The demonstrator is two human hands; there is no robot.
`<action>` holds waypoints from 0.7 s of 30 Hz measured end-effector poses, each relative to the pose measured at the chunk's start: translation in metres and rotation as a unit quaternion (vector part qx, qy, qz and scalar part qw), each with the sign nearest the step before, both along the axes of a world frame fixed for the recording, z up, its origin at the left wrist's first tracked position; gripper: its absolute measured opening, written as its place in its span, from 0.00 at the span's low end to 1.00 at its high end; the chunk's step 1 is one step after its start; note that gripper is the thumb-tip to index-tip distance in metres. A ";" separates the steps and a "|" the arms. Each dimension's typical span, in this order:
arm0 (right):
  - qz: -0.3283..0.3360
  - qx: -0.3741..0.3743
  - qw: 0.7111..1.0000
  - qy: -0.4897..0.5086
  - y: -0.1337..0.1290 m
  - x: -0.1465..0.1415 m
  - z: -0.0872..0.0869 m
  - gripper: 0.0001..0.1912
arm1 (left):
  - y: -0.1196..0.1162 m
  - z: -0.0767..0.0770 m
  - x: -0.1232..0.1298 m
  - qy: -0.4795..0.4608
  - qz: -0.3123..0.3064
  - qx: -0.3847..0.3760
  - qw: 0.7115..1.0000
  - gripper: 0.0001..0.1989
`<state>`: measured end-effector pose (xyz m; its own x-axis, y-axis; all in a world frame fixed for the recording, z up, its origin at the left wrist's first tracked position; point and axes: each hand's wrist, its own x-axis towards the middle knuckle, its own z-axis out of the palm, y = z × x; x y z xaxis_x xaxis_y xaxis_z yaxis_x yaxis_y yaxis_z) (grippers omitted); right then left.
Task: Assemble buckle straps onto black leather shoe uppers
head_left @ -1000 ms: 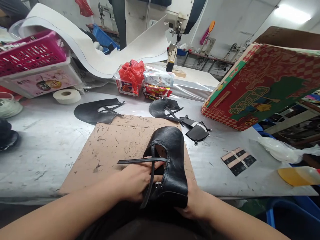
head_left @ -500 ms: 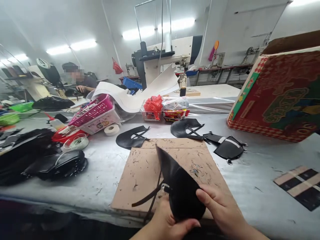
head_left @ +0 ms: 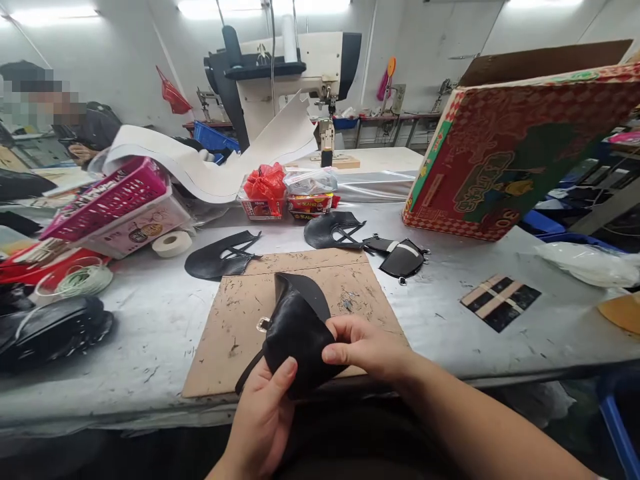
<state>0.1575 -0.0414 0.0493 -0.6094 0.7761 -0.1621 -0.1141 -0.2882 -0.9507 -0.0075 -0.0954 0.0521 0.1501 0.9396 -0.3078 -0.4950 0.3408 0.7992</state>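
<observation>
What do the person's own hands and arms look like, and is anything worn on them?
The left hand and right hand are bare, with no gloves, rings or watch visible. The right forearm shows no sleeve; little of the left arm is in view.

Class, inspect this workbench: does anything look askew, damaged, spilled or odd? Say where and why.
The cardboard sheet beneath the held black piece looks worn: dark scuffs and smears break up its plain brown surface. The silvery bench cover around it has marks too. No spill stands out.
</observation>
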 end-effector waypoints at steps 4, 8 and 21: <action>-0.024 -0.007 1.000 -0.006 -0.002 -0.002 -0.007 0.27 | 0.001 -0.001 -0.004 0.031 0.001 0.017 0.999 0.18; -0.044 -0.031 0.998 0.031 -0.006 -0.001 -0.007 0.24 | 0.002 -0.006 -0.006 0.123 -0.018 0.072 0.990 0.20; -0.248 0.335 0.866 -0.278 -0.028 0.005 0.007 0.15 | -0.006 -0.029 0.030 0.232 -0.057 0.154 0.959 0.10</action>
<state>0.1622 -0.0691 0.0560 -0.1474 0.9530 0.2647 0.4622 0.3030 -0.8334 0.0224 -0.1017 0.0233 0.1715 0.9821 -0.0774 -0.0349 0.0846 0.9958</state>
